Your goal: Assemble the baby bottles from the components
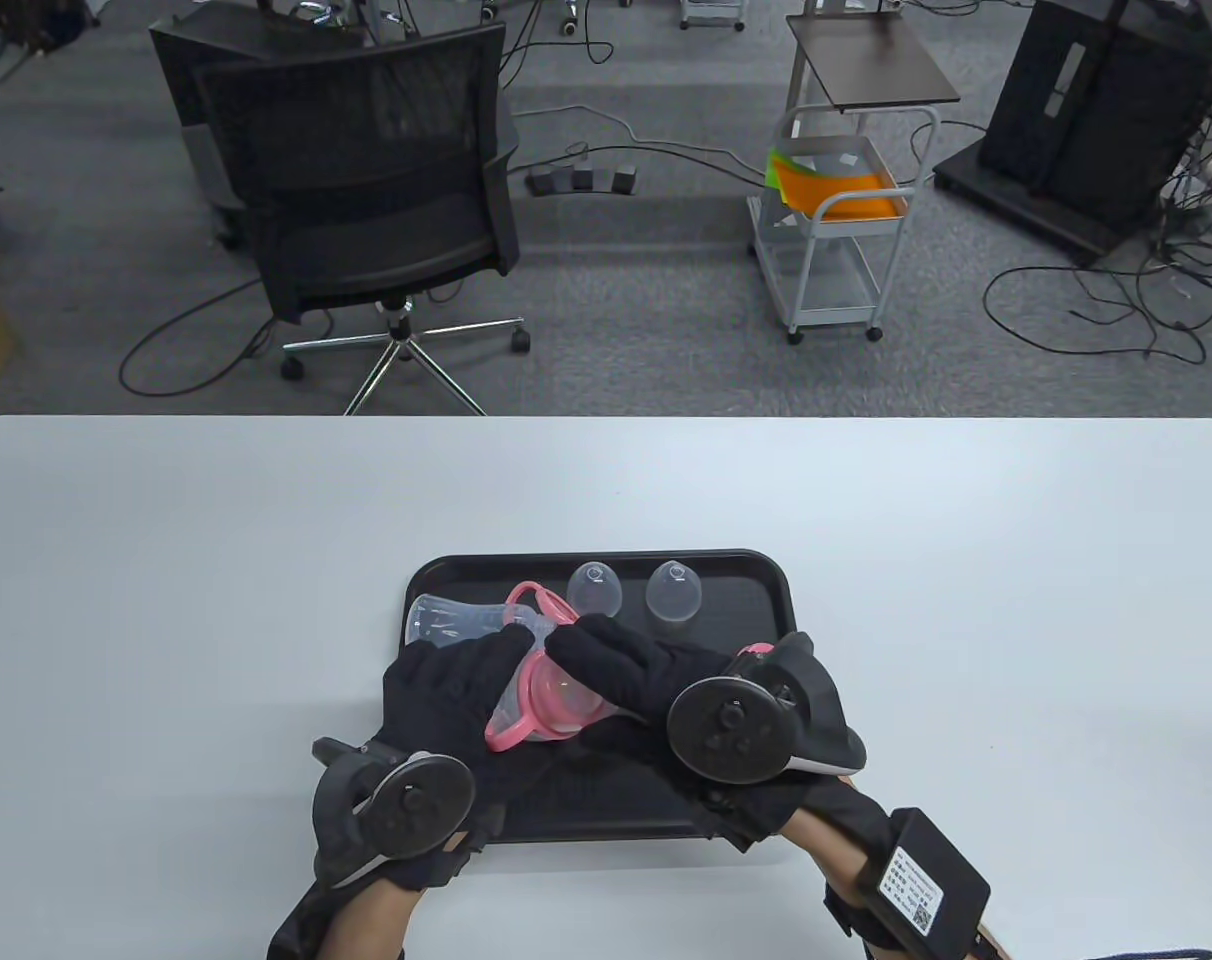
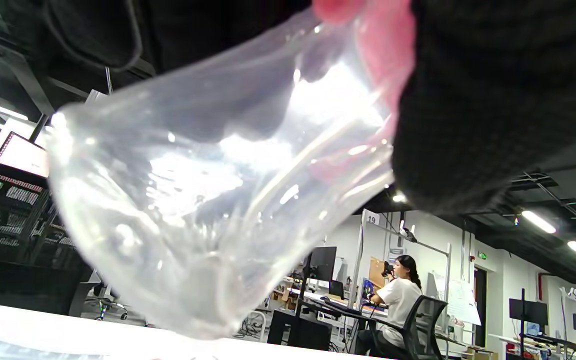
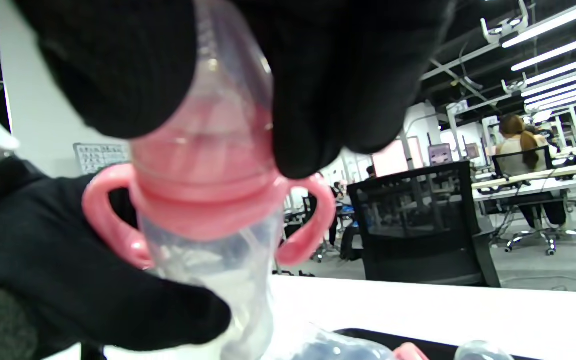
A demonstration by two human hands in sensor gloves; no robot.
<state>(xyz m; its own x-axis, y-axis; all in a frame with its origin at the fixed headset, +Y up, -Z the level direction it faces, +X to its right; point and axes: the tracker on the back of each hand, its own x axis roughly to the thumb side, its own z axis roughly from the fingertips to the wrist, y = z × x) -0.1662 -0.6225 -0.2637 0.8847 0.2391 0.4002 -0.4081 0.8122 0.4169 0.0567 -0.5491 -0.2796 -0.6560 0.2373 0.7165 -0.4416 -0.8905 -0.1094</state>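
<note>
A clear baby bottle with a pink handle ring and collar is held tilted between both hands over the black tray. My left hand grips the clear body, which fills the left wrist view. My right hand grips the bottle's top end. In the right wrist view its fingers pinch a clear cap that sits on the pink collar, with the left hand around the body below. The nipple is hidden.
Two clear dome caps lie at the back of the tray. A pink part peeks out by the right tracker. Another clear piece lies in the tray below the bottle. White table surrounds the tray.
</note>
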